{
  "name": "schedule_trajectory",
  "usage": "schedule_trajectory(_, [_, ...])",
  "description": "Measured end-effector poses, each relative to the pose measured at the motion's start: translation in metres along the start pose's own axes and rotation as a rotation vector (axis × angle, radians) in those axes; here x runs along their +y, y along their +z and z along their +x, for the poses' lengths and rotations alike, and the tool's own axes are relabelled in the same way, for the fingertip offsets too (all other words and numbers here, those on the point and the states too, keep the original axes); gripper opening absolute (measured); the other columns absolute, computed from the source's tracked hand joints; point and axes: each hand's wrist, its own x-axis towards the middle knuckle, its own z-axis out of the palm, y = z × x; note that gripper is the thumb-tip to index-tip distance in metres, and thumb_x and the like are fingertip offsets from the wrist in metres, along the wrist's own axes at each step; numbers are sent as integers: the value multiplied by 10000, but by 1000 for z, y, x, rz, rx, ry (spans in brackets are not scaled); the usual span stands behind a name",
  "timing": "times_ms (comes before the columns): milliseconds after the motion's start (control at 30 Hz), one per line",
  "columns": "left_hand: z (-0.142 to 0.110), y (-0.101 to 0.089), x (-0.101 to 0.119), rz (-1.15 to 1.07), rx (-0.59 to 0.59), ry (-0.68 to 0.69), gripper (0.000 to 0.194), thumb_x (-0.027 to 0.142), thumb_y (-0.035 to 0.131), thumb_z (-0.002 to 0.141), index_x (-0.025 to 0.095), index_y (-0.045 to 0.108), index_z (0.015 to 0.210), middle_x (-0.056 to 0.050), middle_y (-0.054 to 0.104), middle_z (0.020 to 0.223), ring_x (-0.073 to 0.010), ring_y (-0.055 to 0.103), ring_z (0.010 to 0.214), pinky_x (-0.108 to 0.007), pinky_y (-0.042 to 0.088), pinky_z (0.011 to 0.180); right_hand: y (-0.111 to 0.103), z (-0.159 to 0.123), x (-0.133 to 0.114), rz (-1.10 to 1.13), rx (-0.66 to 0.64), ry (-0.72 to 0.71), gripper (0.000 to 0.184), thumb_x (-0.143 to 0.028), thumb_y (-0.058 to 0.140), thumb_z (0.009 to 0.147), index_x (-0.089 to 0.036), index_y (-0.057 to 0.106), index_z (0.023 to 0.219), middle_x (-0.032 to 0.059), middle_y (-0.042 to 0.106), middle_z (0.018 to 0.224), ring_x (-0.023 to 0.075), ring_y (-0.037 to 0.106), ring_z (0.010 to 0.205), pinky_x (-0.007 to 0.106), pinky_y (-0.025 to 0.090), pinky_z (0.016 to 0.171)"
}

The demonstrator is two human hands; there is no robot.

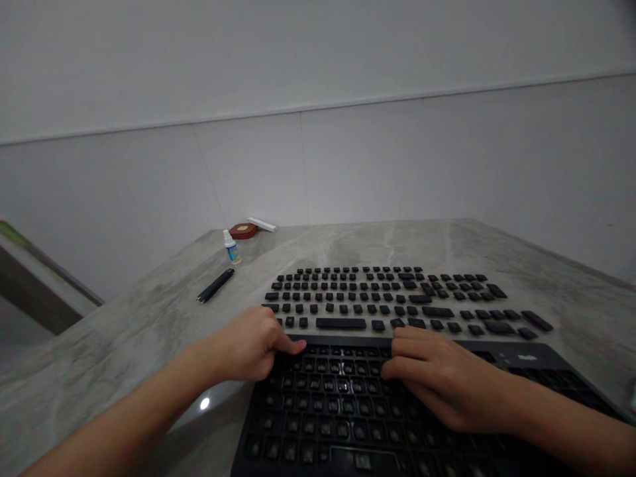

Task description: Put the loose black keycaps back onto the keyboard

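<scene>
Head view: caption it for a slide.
Left hand and right hand at a stripped black keyboard, loose keycaps laid in rows beyond.

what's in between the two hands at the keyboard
In the head view, uncapped key sockets of the keyboard lie between the left hand and right hand.

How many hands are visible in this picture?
2: the left hand at the far left corner of the keyboard base, the right hand farther right, over its far edge.
</scene>
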Motion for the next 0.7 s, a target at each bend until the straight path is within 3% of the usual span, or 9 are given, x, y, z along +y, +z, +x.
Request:
schedule_trajectory(200, [-1,-2,4,33,-14,-28,441,36,540,795,274,762,1094,-76,748,695,-196,661,549,-287,296,497,2,0,0,-3,-7,9,293,-36,391,872,-161,636,972,80,607,842,208,530,783,334,406,675])
schedule_trajectory(400, [1,-5,9,55,-37,-94,542,-4,551,718,293,748,1127,-56,745,675,-181,626,526,-271,269,489,2,1,0,-1,-13,22,283,-44,385,883,-157,634,957,84,608,842,209,536,778,336,412,669])
schedule_trajectory(700, [1,-1,14,29,29,-97,388,34,530,784,251,795,968,-54,714,596,-156,582,461,-258,255,454,3,4,-1,-5,-15,26,276,-53,379,890,-160,626,953,85,610,834,209,540,779,340,410,673])
